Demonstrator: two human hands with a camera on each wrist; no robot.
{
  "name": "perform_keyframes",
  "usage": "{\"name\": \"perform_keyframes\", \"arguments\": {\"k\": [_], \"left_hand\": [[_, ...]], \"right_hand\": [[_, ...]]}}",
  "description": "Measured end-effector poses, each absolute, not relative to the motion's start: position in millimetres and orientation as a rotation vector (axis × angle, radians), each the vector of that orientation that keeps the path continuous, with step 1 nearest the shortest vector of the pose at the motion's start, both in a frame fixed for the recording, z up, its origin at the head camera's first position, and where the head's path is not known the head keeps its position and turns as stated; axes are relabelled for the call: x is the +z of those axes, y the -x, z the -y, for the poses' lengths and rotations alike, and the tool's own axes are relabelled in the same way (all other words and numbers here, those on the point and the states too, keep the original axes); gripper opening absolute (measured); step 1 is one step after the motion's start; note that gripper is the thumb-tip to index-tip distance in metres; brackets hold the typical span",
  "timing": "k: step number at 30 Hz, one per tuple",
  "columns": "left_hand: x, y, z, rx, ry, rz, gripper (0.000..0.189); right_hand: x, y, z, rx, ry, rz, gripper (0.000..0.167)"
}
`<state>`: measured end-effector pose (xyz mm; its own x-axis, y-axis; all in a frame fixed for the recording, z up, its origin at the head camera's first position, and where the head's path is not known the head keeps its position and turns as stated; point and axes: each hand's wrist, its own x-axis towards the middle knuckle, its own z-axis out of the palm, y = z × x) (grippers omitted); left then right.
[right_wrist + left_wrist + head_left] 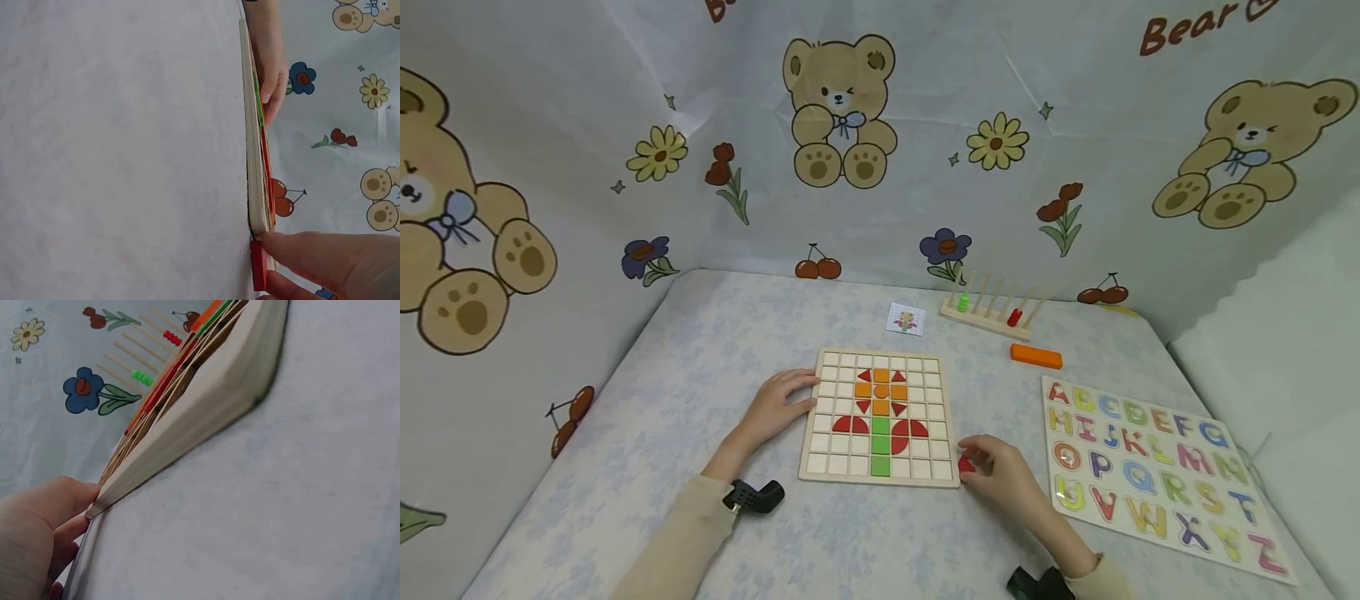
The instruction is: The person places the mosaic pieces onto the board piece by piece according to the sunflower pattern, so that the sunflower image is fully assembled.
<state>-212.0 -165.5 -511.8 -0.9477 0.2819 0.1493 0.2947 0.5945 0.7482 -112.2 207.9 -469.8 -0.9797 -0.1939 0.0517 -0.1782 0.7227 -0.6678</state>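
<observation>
A wooden grid board (pixel 838 467) lies flat in the middle of the table, with orange squares, red triangles, green squares (pixel 880 445) and red quarter-circles (pixel 900 445) forming a flower. My left hand (pixel 778 404) touches the board's left edge with extended fingers; its thumb (pixel 69 494) rests at the edge in the left wrist view. Beside the board's lower right edge, my right hand (pixel 1000 475) pinches a small red wooden piece (pixel 258 265) between thumb and finger. In the head view the fingers partly cover this red piece (pixel 966 464).
Behind the board lies a small pattern card (pixel 906 319). A wooden peg stand (pixel 985 319) with green and red beads stands at the back, an orange block (pixel 1036 357) in front of it. An alphabet board (pixel 1150 475) fills the right side.
</observation>
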Motion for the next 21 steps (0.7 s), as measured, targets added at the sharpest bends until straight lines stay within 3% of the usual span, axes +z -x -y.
{"name": "perform_keyframes", "arguments": {"k": [21], "left_hand": [[-510.6, 209.8, 167.0, -1.331, 0.496, 2.795, 0.040]], "right_hand": [[-486.1, 118.9, -210.8, -1.264, 0.307, -3.063, 0.035]]}}
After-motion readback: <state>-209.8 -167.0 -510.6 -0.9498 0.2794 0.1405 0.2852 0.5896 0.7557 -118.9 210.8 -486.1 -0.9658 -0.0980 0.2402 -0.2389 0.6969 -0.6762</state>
